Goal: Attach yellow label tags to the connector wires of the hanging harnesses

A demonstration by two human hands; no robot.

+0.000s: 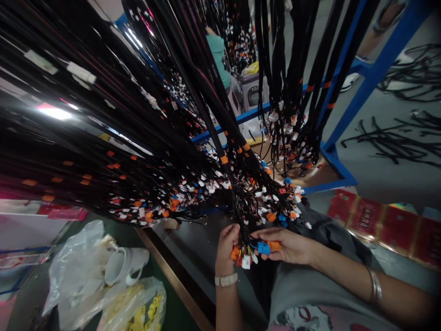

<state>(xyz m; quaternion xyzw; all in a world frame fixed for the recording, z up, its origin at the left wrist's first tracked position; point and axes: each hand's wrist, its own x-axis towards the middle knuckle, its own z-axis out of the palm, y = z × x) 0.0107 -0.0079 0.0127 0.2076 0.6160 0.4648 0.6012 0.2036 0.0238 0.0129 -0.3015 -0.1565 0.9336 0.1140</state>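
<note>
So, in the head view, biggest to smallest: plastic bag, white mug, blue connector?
1. plastic bag
2. white mug
3. blue connector, pinched by the right hand; left hand grips the wire bundle.

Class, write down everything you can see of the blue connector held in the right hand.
The blue connector is a small, blocky plug, plastic by its look. It lies roughly level, pinched in the right hand, touching an orange connector. Thin wires seem to run from it up into the hanging black harness. The left hand holds other plugs beside it.
</note>
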